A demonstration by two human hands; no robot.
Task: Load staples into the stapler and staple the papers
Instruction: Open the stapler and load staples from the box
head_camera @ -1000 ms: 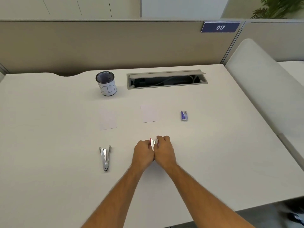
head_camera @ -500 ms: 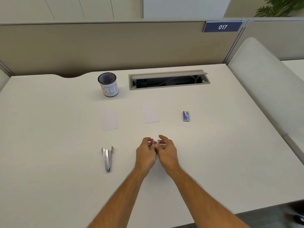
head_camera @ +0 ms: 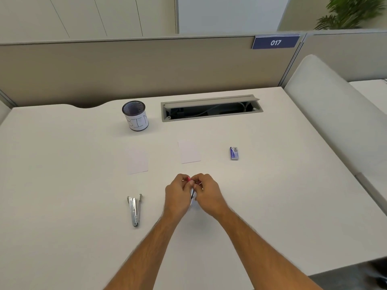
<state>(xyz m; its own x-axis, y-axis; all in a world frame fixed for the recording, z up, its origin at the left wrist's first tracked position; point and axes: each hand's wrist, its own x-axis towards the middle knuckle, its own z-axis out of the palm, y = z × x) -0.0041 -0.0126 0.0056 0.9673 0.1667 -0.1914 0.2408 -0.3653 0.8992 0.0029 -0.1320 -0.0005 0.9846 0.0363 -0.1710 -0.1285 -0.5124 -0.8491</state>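
Note:
Both of my hands meet at the middle of the white desk [head_camera: 62, 237]. My left hand [head_camera: 178, 195] and my right hand [head_camera: 207, 195] grip a small stapler [head_camera: 192, 194] between them; only a pink tip and a strip of metal show between the fingers. Two white paper slips lie beyond the hands: one [head_camera: 138, 161] to the left and one [head_camera: 189, 151] straight ahead. A small blue box of staples [head_camera: 234, 153] lies to the right of them. A silver staple remover [head_camera: 134, 209] rests on the desk left of my left hand.
A mesh cup labelled BIN [head_camera: 135, 115] stands at the back. An open cable tray [head_camera: 211, 108] is sunk into the desk behind the papers. A beige partition [head_camera: 125, 68] closes the back. A pale padded seat back [head_camera: 335, 114] runs along the right edge.
My hands have closed further round the stapler, so less of its pink body shows. The camera has shifted slightly.

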